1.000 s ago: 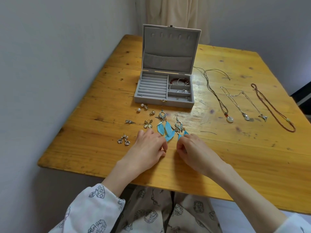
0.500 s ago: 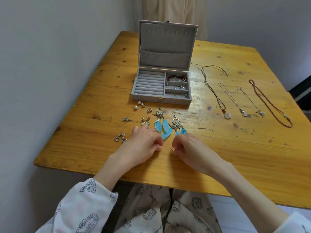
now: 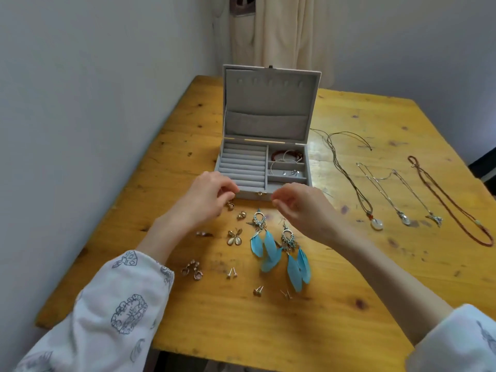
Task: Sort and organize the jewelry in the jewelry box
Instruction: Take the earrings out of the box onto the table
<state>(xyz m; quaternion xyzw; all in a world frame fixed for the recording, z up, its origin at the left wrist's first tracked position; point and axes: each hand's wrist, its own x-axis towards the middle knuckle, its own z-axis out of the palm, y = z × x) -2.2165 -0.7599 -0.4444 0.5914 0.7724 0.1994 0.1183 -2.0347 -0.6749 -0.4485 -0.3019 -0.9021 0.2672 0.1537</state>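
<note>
Both hands hover curled before the jewelry box (image 3: 243,193); left hand (image 3: 206,198) nearer the ring rolls (image 3: 243,167), perhaps pinching a stud; right hand (image 3: 300,208) looks empty.

A yellow wooden table (image 3: 349,304) stands against grey walls (image 3: 94,89), a cream curtain (image 3: 281,30) behind.

Single view, head-worn, wide-angle: looks forward and steeply down from above the near edge of the wooden table (image 3: 349,304); hands and sleeves close in the foreground, open jewelry box (image 3: 264,167) mid-frame, walls and curtain (image 3: 281,30) behind. No second view overlaps.
</note>
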